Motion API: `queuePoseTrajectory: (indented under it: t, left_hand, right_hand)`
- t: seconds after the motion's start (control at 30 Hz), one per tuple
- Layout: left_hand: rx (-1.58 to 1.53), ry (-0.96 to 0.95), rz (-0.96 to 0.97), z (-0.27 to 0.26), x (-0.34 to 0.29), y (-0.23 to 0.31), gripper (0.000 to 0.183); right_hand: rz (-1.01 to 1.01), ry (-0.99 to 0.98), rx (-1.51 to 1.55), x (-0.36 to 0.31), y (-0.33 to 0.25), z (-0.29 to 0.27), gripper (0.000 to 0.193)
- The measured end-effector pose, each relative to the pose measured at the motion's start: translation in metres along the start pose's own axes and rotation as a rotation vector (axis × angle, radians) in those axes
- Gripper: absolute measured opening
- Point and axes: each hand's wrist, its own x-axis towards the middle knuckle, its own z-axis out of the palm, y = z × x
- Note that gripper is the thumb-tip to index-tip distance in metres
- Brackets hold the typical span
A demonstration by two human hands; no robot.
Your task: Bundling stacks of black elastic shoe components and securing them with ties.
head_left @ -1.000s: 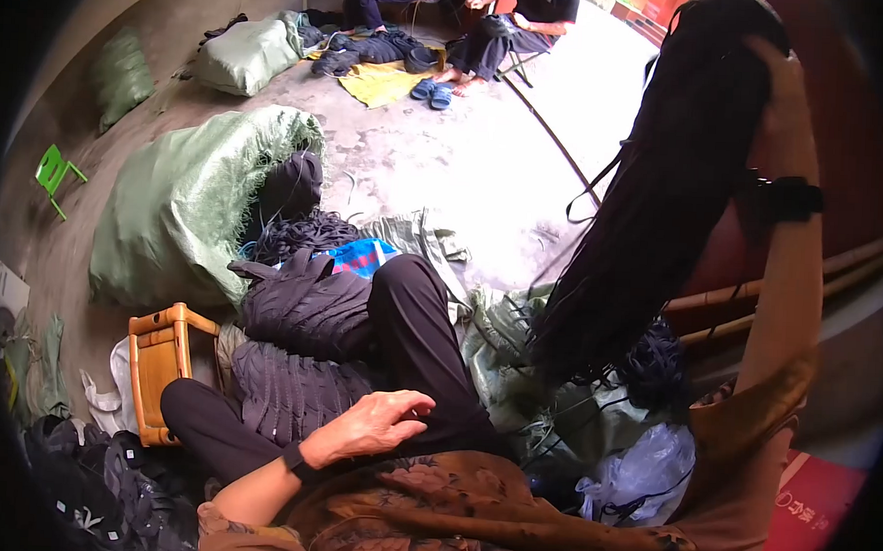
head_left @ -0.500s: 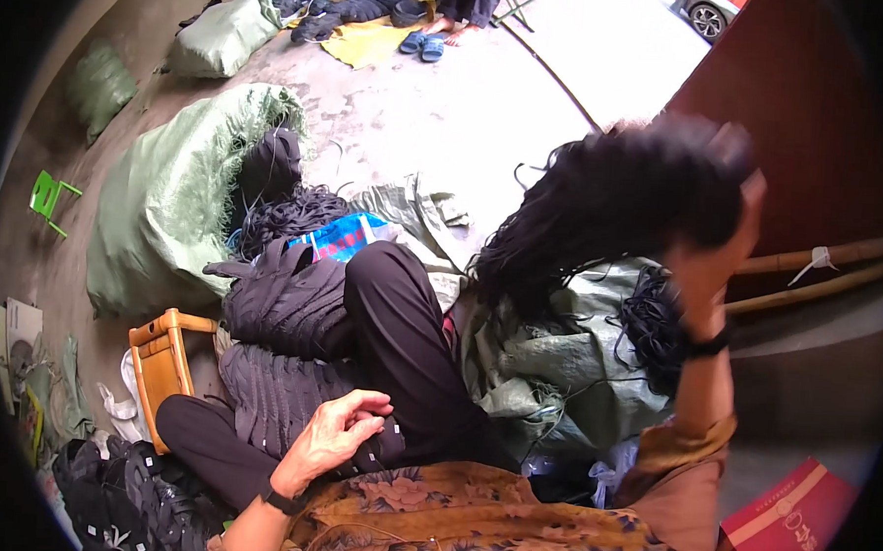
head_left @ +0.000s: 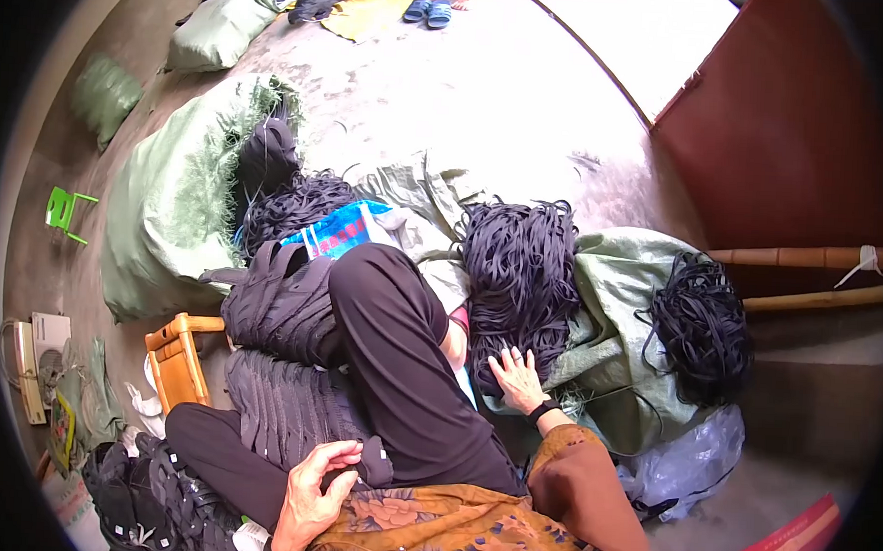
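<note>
My right hand (head_left: 518,379) lies with spread fingers on the near end of a thick bundle of black strips (head_left: 521,269), just right of my raised knee. The bundle's loose, lace-like ends fan out away from me. In my lap, my left hand (head_left: 314,496) is loosely curved, thumb and fingers apart. Its fingertips are near a small black padded piece (head_left: 376,462); whether they touch it I cannot tell. Left of my knee are stacked black ribbed straps (head_left: 283,406), with more black straps (head_left: 282,308) beyond them.
A big pale green woven sack (head_left: 168,214) with black strips at its mouth stands left. Another woven sack (head_left: 609,283) lies right, with a second black bundle (head_left: 700,326). Around me are a bamboo stool (head_left: 177,362), clear plastic bag (head_left: 689,464), red box (head_left: 784,547) and bamboo poles (head_left: 797,260).
My right hand has come down from the upper right, laying the black bundle beside my knee and loosening its grip. My left hand has shifted slightly lower. The view has tilted down.
</note>
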Motion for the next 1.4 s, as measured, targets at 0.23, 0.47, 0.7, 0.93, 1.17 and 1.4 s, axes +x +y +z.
queuePoseTrajectory:
  t: [0.23, 0.47, 0.7, 0.93, 1.17, 1.4]
  left_hand:
    - [0.28, 0.011, 0.153, -0.018, -0.017, 0.013, 0.034]
    - [0.819, 0.338, 0.254, -0.053, -0.001, -0.025, 0.07]
    - [0.794, 0.051, 0.107, -0.017, 0.001, -0.098, 0.056]
    - [0.561, 0.266, 0.371, -0.048, -0.004, -0.089, 0.042]
    - [-0.422, 0.933, 0.062, -0.16, 0.047, -0.124, 0.032]
    - [-0.608, 1.108, -0.537, -0.191, 0.124, -0.28, 0.046]
  right_hand:
    - [0.032, 0.103, 0.009, -0.045, -0.02, -0.01, 0.059]
    - [0.159, 0.053, 0.019, -0.085, -0.017, 0.043, 0.046]
    - [0.491, 0.039, 0.308, -0.044, -0.032, 0.011, 0.024]
    - [0.7, 0.068, 0.499, -0.051, -0.021, 0.004, 0.016]
    - [0.554, 0.665, 0.878, -0.029, 0.015, -0.018, 0.035]
    - [-0.12, 0.884, 0.607, 0.027, -0.144, -0.312, 0.027]
